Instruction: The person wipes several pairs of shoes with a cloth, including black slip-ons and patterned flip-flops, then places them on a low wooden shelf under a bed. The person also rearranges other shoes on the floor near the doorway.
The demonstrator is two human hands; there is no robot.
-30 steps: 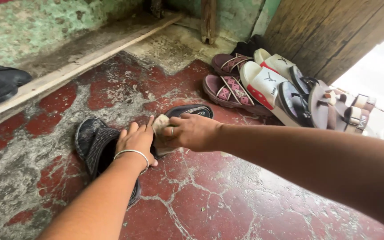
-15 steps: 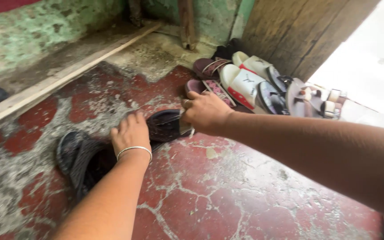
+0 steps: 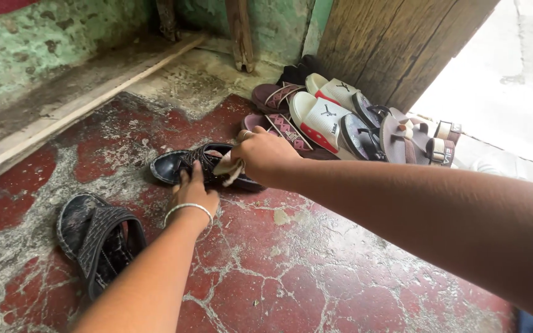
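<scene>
My left hand (image 3: 194, 196) pressed flat on the black sandal (image 3: 198, 165) lying on the cracked red floor (image 3: 291, 271), while my right hand (image 3: 263, 155) pinched a small cloth (image 3: 228, 165) over its straps; the sandal seemed light, bendable, best held at the sole edge.

The right hand (image 3: 265, 155) covers the middle of the black sandal (image 3: 183, 166) and most of the pale cloth (image 3: 226, 165) bunched under its fingers (image 3: 242, 168), so how much cloth there is cannot be told. The left hand (image 3: 194, 196) hides the sandal's near edge. Beyond the fingers, the shoes at the back of the pile (image 3: 340, 117) overlap, and a dark pair there is too hidden to make out.
</scene>
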